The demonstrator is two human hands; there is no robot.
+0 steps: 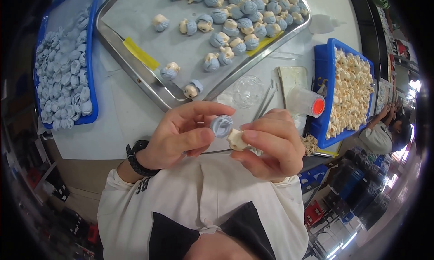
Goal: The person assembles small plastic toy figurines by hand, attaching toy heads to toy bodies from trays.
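Observation:
Between the thumb and fingers of my left hand (178, 132) is a blue-grey doll hair piece (222, 126), its hollow side showing. My right hand (275, 144) pinches a small cream doll head part (237, 140) just right of it. The two pieces are side by side, very close; I cannot tell whether they touch. Beyond my hands lies a metal tray (135, 81) holding many doll heads with blue-grey hair. The nearest assembled doll head (193, 89) rests in the tray's near corner.
At the left, a blue bin (94, 86) holds loose hair pieces; at the right, another blue bin (322, 79) holds cream head parts. A clear glass dish (248, 92), tweezers (267, 98) and a red-capped plastic bottle (307, 101) lie between. Another person (382, 135) works at far right.

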